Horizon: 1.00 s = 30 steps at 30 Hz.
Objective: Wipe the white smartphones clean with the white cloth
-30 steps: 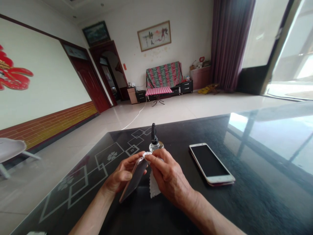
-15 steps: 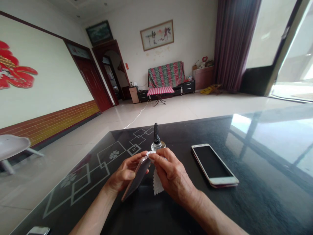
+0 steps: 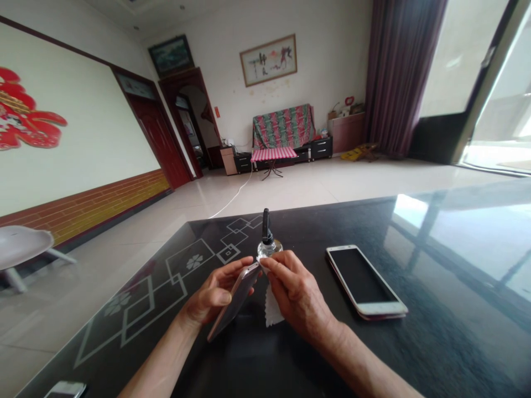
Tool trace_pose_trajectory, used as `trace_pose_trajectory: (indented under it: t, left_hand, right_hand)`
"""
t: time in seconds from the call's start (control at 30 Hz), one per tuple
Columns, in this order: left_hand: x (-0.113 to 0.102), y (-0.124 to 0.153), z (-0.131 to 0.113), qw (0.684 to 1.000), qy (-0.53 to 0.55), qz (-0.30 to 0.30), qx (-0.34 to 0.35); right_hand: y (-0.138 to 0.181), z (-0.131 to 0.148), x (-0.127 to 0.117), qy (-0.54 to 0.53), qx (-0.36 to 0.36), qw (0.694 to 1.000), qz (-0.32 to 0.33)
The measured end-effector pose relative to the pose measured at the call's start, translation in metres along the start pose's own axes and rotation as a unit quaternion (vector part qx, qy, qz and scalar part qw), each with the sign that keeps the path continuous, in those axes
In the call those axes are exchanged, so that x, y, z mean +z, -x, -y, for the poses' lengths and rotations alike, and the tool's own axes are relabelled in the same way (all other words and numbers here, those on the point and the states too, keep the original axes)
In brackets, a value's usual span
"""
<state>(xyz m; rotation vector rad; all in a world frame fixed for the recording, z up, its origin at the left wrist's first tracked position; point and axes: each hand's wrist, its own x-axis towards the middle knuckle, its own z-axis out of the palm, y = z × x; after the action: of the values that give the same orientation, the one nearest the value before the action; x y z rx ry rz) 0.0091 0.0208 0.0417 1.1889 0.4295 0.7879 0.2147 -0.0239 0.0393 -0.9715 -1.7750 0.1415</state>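
My left hand (image 3: 211,296) grips a thin smartphone (image 3: 234,304) by its edges, thumb on the near side and fingers behind. The phone is tilted, with its dark face turned to the right. My right hand (image 3: 296,287) pinches a white cloth (image 3: 272,307) with a zigzag edge. Part of the cloth touches the phone's top corner, and the rest hangs below my fingers. Just beyond my hands stands a clear spray bottle (image 3: 267,240) with a black pump top; my right hand hides its lower part.
A white smartphone (image 3: 365,282) lies face up on the black table (image 3: 440,342) to the right. Another device (image 3: 66,389) shows partly at the lower left edge. A white chair (image 3: 25,246) stands on the floor at the left.
My right hand has shifted slightly right with the cloth, uncovering more of the phone's top edge. The left hand still holds the phone in nearly the same place.
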Motion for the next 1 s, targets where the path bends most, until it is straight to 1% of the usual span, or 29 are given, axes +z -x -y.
trace_pose_trajectory:
  t: [0.13, 0.33, 0.43, 0.5, 0.6, 0.67, 0.77, 0.87, 1.0]
  left_hand:
    - [0.000, 0.001, 0.000, 1.000, -0.009, -0.001, 0.006]
    - [-0.007, 0.002, 0.005, 1.000, -0.016, -0.001, 0.009]
    - [-0.006, 0.001, 0.005, 1.000, -0.021, -0.002, 0.011]
    - [-0.002, 0.000, 0.003, 1.000, -0.019, 0.002, 0.015]
    - [0.002, -0.001, 0.001, 1.000, -0.023, 0.010, 0.014]
    - [0.001, -0.001, 0.001, 0.999, -0.031, 0.013, 0.011]
    - [-0.007, 0.000, 0.005, 0.999, -0.050, 0.015, 0.004]
    - [-0.014, 0.002, 0.008, 0.996, -0.083, 0.008, 0.004]
    - [-0.016, 0.003, 0.007, 0.992, -0.127, 0.004, 0.014]
  right_hand:
    - [-0.001, 0.008, -0.001, -0.020, -0.019, 1.000, -0.006]
    - [-0.002, 0.023, -0.002, -0.041, -0.024, 0.999, 0.015]
    - [-0.003, 0.027, -0.003, -0.048, -0.036, 0.998, 0.015]
    - [-0.003, 0.024, -0.003, -0.044, -0.041, 0.998, 0.009]
    - [-0.002, 0.012, -0.002, -0.020, -0.025, 0.999, -0.006]
    - [-0.001, 0.001, -0.001, 0.007, -0.005, 1.000, -0.011]
    - [0.002, -0.011, 0.001, 0.051, 0.026, 0.998, -0.016]
    - [0.003, -0.013, 0.001, 0.063, 0.039, 0.997, -0.033]
    - [0.003, -0.005, -0.001, 0.029, 0.021, 0.998, -0.048]
